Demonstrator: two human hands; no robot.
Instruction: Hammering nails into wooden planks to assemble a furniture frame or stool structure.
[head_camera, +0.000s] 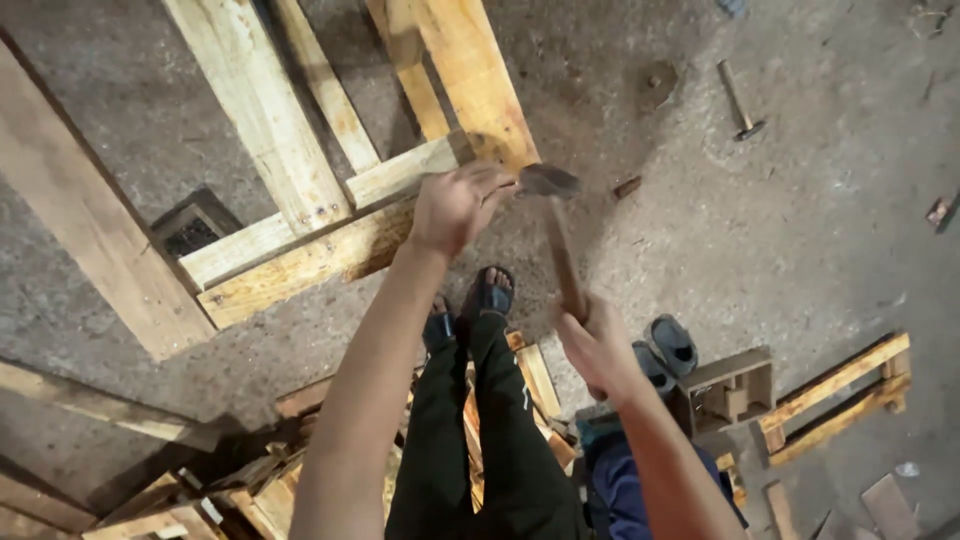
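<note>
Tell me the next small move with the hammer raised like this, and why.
Probably bring the hammer down in a short, controlled tap. Its head hangs beside the left hand, which rests at the corner of the wooden frame; whether the fingers pinch a nail is unclear. The right hand holds the handle low, and the fingers sit close to the head, so a light stroke seems safest.

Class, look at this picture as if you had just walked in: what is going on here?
A person looks down at their own hands over a concrete floor. The right hand grips a hammer by its wooden handle, the head raised near a wooden frame of nailed planks. The left hand rests on the end of the frame's crosspiece, right beside the hammer head. A second hammer lies on the floor farther off, and wood offcuts lie around the person's sandalled feet.
</note>
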